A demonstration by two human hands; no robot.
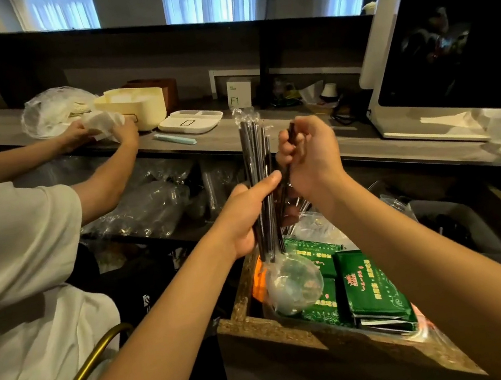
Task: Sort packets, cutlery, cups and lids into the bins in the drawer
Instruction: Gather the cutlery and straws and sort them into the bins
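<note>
Nearest the camera, the open wooden drawer (pixel 264 329) holds green packets (pixel 373 288) lying flat on its right side and a clear plastic lid (pixel 293 283) resting on them at the left.

Above the drawer, the left hand (pixel 247 220) is curled round the lower part of a bundle of black wrapped straws (pixel 257 169), thumb laid across the front, holding it upright with its lower ends just over the lid. The right hand (pixel 309 154) is closed on a single black straw (pixel 287 164) that leans just beside the bundle, gripped near its top.

The step in hand looks like gathering loose straws into one bundle. Next, the single straw needs to be squared up with the rest, and the whole bundle then lowered into whichever bin suits; no straw bin is visible from here.

Farther off, on the counter (pixel 233 133), another person's hands (pixel 102 132) work at white paper beside a cream box (pixel 137 104), with a dark screen (pixel 450 49) at right.
</note>
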